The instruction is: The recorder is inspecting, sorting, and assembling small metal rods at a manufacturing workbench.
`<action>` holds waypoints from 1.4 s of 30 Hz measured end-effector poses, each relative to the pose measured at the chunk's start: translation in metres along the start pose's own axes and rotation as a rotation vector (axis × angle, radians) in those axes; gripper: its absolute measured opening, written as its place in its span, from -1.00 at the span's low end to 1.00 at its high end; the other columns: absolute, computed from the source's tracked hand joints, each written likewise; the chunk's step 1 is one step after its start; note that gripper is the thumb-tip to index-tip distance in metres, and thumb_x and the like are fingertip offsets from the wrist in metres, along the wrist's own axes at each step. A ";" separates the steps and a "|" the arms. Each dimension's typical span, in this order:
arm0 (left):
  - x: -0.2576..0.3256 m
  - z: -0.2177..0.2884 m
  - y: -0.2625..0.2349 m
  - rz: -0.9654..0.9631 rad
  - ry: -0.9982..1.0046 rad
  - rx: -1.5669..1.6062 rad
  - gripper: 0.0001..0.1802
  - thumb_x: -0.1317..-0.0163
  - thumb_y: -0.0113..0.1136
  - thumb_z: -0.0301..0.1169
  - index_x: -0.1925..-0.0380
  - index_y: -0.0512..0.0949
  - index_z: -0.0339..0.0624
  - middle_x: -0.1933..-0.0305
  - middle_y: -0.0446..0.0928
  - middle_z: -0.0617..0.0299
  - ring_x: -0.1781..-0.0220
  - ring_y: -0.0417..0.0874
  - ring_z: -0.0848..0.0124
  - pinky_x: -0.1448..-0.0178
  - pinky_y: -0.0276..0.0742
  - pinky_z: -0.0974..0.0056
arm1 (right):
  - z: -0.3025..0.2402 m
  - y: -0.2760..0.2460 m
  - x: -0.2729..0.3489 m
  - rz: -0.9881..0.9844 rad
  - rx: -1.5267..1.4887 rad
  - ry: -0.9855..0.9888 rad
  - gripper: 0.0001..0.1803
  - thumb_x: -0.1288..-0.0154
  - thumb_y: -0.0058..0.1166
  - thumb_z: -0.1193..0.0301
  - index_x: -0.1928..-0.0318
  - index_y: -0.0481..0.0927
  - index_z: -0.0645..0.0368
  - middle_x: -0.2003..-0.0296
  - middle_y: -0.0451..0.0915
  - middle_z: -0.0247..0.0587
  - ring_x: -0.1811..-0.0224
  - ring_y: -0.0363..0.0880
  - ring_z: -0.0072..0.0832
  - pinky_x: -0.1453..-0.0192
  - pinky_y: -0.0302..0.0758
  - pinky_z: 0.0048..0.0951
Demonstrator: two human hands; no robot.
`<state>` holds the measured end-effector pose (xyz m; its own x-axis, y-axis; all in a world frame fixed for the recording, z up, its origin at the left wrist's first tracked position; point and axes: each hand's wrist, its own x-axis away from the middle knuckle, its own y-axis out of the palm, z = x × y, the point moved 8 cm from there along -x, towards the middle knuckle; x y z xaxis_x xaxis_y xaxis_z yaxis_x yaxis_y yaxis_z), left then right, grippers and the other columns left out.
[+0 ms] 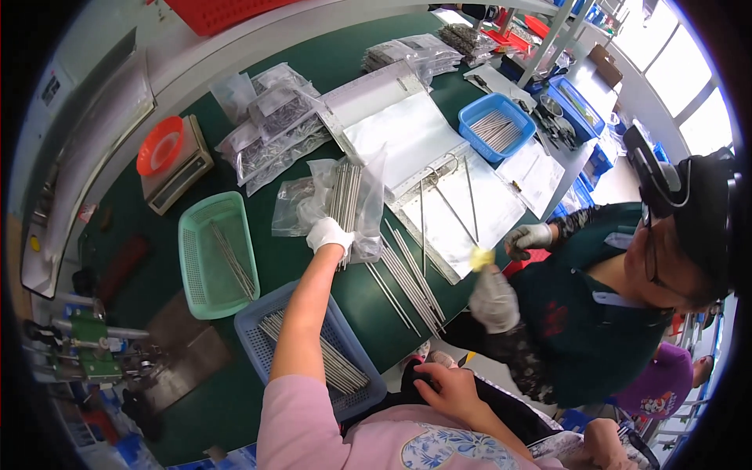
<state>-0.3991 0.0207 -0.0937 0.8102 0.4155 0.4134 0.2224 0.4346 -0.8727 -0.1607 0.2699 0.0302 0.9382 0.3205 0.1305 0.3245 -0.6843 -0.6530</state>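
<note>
My left hand point(329, 234), in a white glove, is closed around the lower part of a bundle of thin metal rods point(345, 192). The bundle lies on a clear plastic bag point(372, 196) on the green table. My right hand point(452, 389) is bare and low in front of my body, thumb and finger apart, with nothing visible in it. Loose metal rods point(411, 282) lie right of the bundle, reaching toward the table edge. Under my left forearm, a blue basket point(249, 325) holds many more rods. Left of it, a green basket point(190, 251) has a few rods inside.
An open ring binder point(392, 129) lies beyond, with rods across its right page. A co-worker's gloved hand point(495, 301) moves with something yellow on the right. Bagged parts point(274, 117), a scale point(178, 176) with an orange dish, and a blue basket point(470, 117) of rods stand around.
</note>
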 end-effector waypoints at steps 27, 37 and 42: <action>0.251 -0.104 0.062 -0.066 1.229 -0.373 -0.40 0.21 0.10 -0.39 0.01 0.38 -0.18 0.01 0.37 -0.01 -0.15 0.29 0.10 -0.24 0.11 0.02 | 0.024 0.062 0.033 0.195 -0.077 0.094 -0.91 -0.09 -0.10 0.41 0.38 0.44 0.10 0.57 0.52 -0.13 0.50 0.49 -0.13 0.44 0.38 -0.20; 0.202 -0.072 0.107 -0.689 1.155 -0.518 -0.45 0.20 0.25 -0.14 0.14 0.48 -0.13 0.12 0.46 0.02 0.01 0.45 0.12 -0.09 0.33 0.17 | 0.009 0.095 0.117 0.411 -0.094 0.345 -0.90 -0.10 -0.09 0.39 0.37 0.45 0.10 0.55 0.53 -0.15 0.46 0.52 -0.17 0.41 0.39 -0.23; 0.206 -0.070 0.102 -0.625 1.236 -0.486 -0.62 0.05 0.16 -0.18 0.24 0.49 -0.14 0.15 0.46 0.02 0.05 0.46 0.10 -0.05 0.35 0.16 | 0.018 0.097 0.145 0.454 -0.092 0.403 -0.91 -0.09 -0.07 0.41 0.38 0.47 0.11 0.56 0.53 -0.14 0.48 0.52 -0.18 0.42 0.38 -0.26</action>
<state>-0.1716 0.0948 -0.1155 0.3987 -0.7777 0.4861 0.6578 -0.1269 -0.7425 0.0044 0.2618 -0.0277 0.9510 -0.2768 0.1378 -0.1261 -0.7541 -0.6445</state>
